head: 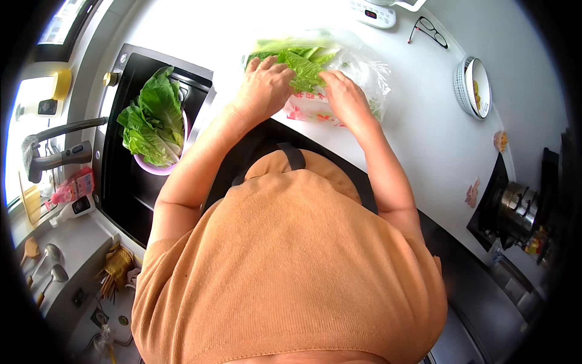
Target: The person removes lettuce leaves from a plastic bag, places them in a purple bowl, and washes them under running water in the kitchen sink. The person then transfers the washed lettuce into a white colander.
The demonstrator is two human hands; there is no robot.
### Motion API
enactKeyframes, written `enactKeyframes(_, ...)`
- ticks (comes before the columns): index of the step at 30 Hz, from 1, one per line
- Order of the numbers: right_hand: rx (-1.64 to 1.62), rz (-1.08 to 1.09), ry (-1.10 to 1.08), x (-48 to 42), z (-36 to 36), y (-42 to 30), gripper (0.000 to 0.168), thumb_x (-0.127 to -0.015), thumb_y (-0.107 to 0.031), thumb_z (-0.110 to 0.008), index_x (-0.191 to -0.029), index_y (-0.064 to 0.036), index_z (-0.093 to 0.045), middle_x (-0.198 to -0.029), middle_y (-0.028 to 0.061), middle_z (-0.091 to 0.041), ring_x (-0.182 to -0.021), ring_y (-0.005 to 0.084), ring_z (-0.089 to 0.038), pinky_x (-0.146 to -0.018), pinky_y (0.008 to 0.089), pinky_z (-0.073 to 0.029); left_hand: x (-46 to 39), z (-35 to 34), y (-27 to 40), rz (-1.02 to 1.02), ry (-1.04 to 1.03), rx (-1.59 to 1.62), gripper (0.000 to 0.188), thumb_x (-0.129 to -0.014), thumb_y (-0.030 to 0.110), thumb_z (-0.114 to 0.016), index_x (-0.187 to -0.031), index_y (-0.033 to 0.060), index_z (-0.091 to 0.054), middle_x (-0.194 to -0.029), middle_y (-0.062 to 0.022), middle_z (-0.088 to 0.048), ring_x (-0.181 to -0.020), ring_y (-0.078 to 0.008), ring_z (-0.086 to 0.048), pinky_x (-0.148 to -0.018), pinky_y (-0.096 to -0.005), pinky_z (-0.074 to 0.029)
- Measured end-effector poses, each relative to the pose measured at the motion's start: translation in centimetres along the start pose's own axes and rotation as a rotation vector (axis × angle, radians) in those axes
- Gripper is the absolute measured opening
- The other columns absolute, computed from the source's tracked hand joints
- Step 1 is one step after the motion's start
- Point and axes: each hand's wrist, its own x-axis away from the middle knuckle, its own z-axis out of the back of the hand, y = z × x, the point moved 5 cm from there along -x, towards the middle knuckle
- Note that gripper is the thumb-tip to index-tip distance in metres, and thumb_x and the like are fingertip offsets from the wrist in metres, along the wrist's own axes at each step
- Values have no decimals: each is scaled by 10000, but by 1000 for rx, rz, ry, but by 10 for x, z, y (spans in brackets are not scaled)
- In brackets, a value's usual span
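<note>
On the white counter, a clear plastic bag (368,75) with red print lies partly around green leafy lettuce (302,68). My left hand (268,86) rests over the left part of the lettuce, its fingers bent; the undersides of the fingertips are hidden. At the right edge of a leaf, my right hand (346,94) has its thumb and fingers pinched together. More loose lettuce leaves (157,120) fill a pinkish-purple basin (157,169) in the black sink to the left.
The sink (125,191) has a pull-out faucet (63,157) on its far-left side. Bottles (75,186) stand beside it. To the right are eyeglasses (429,32), a white appliance with a display (375,14), a basket with a bowl (473,88) and a steel pot (518,207).
</note>
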Motion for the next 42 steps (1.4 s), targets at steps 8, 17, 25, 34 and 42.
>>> enactKeyframes(8, 236, 90, 79, -78, -28, 13, 335, -756, -2, -416, -1079, -47, -492, -1081, 134, -503, -1016, 308, -473, -841, 388, -411, 3, 14, -23, 23, 100, -52, 307, -767, 214, -554, -1038, 68, -559, -1145, -123, -504, -1135, -288, -395, -961, -425, -271)
enactKeyframes(17, 437, -13, -75, -61, -54, 50, 316, -759, -46, -453, -1066, -89, -508, -1047, 142, -526, -978, 320, -489, -788, 400, -409, 0, 12, -34, 18, 206, 117, 326, -754, 200, -563, -1045, 54, -546, -1107, -132, -517, -1090, -285, -436, -938, -405, -310)
enactKeyframes(25, -4, -252, -221, -52, 46, -14, 243, -845, -216, -436, -955, -29, -546, -778, 155, -585, -741, 294, -567, -638, 366, -446, -21, 55, -29, 74, 510, 425, 464, -771, 90, -549, -1206, 34, -399, -1103, -179, -510, -1030, -315, -488, -872, -352, -397)
enactKeyframes(34, -1187, -381, -619, -11, 29, -4, 303, -861, -238, -398, -909, 6, -571, -658, 50, -555, -578, 114, -533, -470, 199, -427, -23, -2, 15, 316, 130, 1751, 342, -868, 151, -449, -1161, -25, -425, -1075, -144, -527, -992, -216, -522, -888, -316, -386)
enactKeyframes(42, -1263, -343, -742, 8, 16, 4, 295, -876, -285, -405, -829, -22, -531, -631, 35, -525, -552, 92, -506, -456, 195, -403, -16, -24, 44, 454, 166, 2106, 243, -849, 172, -480, -955, -44, -514, -919, -123, -574, -845, -193, -563, -804, -309, -437)
